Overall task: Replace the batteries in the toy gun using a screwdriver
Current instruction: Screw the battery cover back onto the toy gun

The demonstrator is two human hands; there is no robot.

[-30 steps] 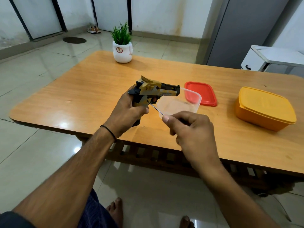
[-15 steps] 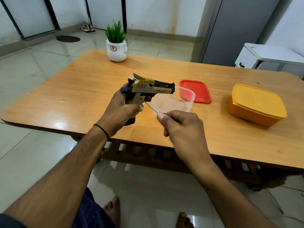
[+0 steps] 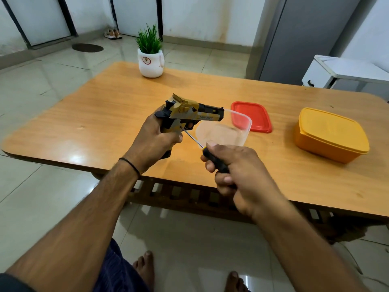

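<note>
While left hand (image 3: 153,140) wraps the toy gun (image 3: 189,114) by its grip, held above table (image 3: 105,114) w/ screw side facing the tool, right hand (image 3: 242,173) at 4 o'clock curls round screwdriver (image 3: 211,157), tip on the grip, prob. undoing batt. cover.

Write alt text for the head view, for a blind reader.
A left hand grips a yellow toy gun over a table while the right hand holds a screwdriver, tip against the gun's grip. Behind sit a clear container, red lid, yellow box and potted plant.
</note>
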